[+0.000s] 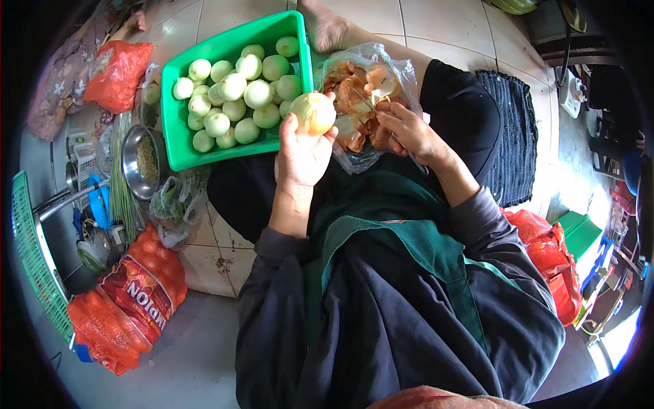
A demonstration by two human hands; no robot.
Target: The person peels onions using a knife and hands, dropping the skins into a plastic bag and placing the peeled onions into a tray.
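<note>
A pale, yellowish onion [313,113] rests in my left hand [303,155], fingers curled up around it. My right hand [413,132] is closed on a small knife [364,101], its thin blade pointing toward the onion but apart from it. The knife's handle is mostly hidden in the fist. Below the blade, a clear plastic bag [403,68] holds brown onion skins [349,90]. To the left of the bag stands a green basin [170,117] with several peeled, whitish onions [232,86] in it.
A metal bowl [129,160] with seeds or grains stands left of the basin. Red mesh sacks [129,300] lie at the lower left and right. A dark woven mat [511,136] is on the tiled floor. Another person's bare foot [323,31] is behind the basin.
</note>
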